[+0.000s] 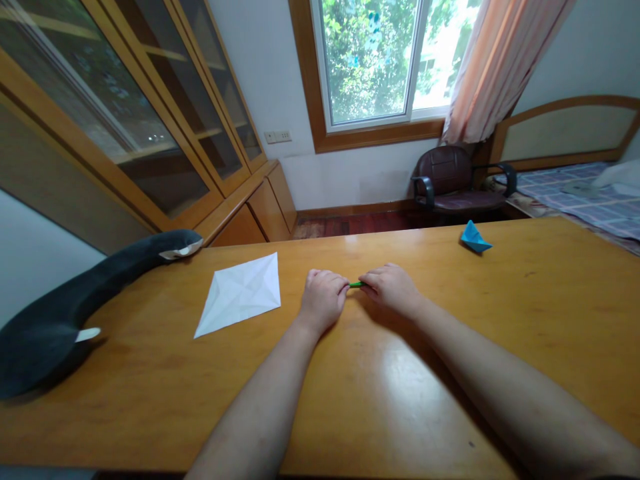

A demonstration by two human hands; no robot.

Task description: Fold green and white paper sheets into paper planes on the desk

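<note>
I judge a crease is being pressed: my left hand [323, 298] and right hand [391, 287] pinch folded green paper [356, 285] on the counter [450, 373]; next needs firm pressure.

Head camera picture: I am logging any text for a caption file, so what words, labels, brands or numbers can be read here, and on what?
None can be read.
White creased paper: blank.
Blue folded paper: no print.
Green piece pinched between left hand and right hand: too little shows.
Wall socket plate: too small to tell.
Table: no marks.
</note>
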